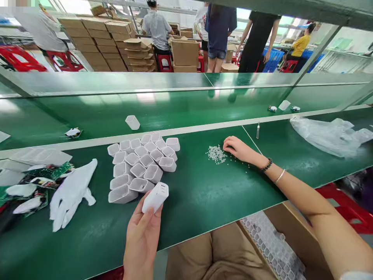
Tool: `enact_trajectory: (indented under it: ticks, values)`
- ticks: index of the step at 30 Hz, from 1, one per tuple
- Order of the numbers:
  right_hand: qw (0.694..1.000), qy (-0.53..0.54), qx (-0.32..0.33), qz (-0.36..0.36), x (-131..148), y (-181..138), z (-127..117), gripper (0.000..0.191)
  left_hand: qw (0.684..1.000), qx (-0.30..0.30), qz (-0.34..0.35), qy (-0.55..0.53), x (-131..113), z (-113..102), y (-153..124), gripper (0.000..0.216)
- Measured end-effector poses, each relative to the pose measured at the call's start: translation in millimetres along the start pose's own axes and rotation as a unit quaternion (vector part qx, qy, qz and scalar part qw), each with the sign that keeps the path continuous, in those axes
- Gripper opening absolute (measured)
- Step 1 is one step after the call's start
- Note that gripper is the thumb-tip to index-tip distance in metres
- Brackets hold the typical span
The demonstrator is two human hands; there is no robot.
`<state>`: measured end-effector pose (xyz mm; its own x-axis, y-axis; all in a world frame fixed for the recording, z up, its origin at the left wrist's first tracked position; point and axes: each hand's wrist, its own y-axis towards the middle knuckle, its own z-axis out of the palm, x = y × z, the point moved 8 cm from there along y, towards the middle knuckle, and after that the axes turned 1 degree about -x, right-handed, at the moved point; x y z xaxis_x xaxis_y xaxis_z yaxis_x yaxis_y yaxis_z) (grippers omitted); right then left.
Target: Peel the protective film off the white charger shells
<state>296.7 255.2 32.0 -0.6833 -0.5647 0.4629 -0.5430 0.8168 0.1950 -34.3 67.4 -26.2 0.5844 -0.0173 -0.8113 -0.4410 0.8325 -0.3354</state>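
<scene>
My left hand [142, 231] is closed round a white plastic charger [156, 196], held tilted with its slotted end up. Just beyond it, several white open-topped plastic housings [153, 173] stand grouped on the green bench. My right hand [239, 149] rests at the right edge of a heap of tiny clear pieces [216, 154]. Its fingers are curled together and point down; whatever lies between the fingertips is too small to make out. A few loose pieces are scattered below that wrist.
White glove [72, 194] and circuit boards [35, 184] lie at left. One housing [132, 122] sits on the green strip beyond the pale ledge. At right are a small tube [258, 130] and a plastic bag [332, 136]. An open carton [294, 225] stands below the bench edge.
</scene>
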Motion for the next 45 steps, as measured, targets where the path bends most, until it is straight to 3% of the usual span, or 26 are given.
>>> enact_trajectory:
  ticks: [19, 27, 35, 39, 45]
  values:
    - [0.999, -0.016, -0.012, 0.035, -16.9, -8.2, -12.4, 0.017, 1.0, -0.011, -0.007, 0.007, -0.2, -5.6, -0.6, 0.053]
    - [1.0, -0.014, 0.004, -0.017, 3.8, -8.0, -5.2, 0.016, 1.0, -0.002, -0.002, 0.007, -1.7, -4.7, -0.1, 0.053]
    - [1.0, -0.027, -0.003, -0.011, 2.2, -4.7, -0.5, 0.017, 1.0, -0.006, -0.007, 0.009, -0.2, -5.6, 1.0, 0.055]
    - [0.999, -0.032, -0.007, -0.042, 8.0, -6.1, 1.4, 0.02, 1.0, -0.02, -0.018, -0.013, 3.7, -9.9, 0.2, 0.057]
    - [0.997, -0.049, -0.008, -0.055, -9.5, -5.3, 10.9, 0.022, 0.999, 0.027, -0.037, -0.028, 6.1, 1.5, -4.4, 0.055]
